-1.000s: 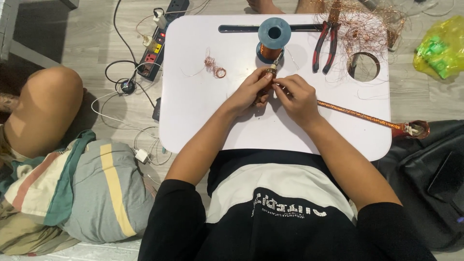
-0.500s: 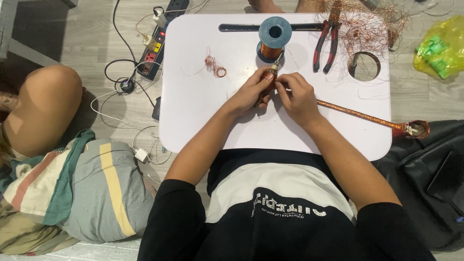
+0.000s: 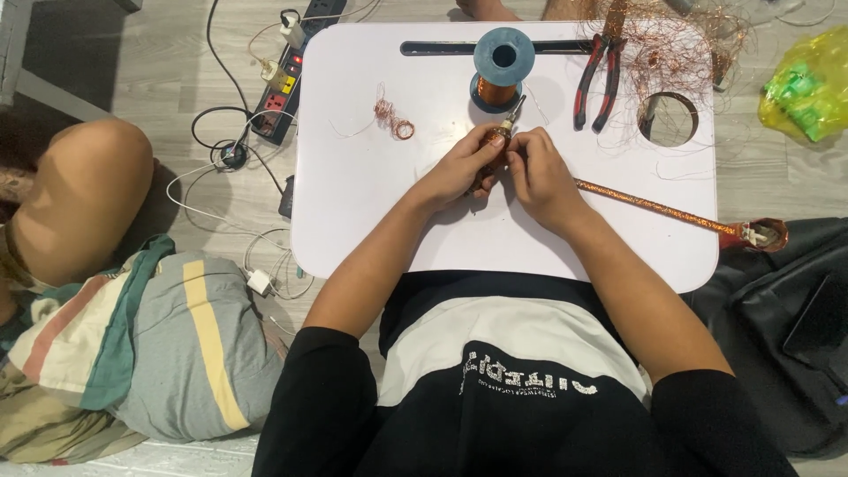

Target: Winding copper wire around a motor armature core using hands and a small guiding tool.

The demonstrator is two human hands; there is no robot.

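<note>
A: Starting with the big stuff: what's on the table (image 3: 371, 221)?

B: 2 hands meet at its middle. Behind them stands a blue spool (image 3: 503, 72) of copper wire, touching nothing. Red pliers (image 3: 594, 87) lie right of it beside a wire tangle (image 3: 671, 44).

A: And the hands?

B: The left hand (image 3: 461, 168) is wrapped around a small copper coil (image 3: 495, 141), its long axis running away from the body toward the spool. The right hand (image 3: 541, 177) has fingertips pressed together at the coil's right side, probably pinching fine wire; too thin to tell.

A: Any packages?

B: 1 yellow-green bag (image 3: 808, 84) on the floor at the far right. A small wire loop (image 3: 397, 124) lies left, well apart.
</note>
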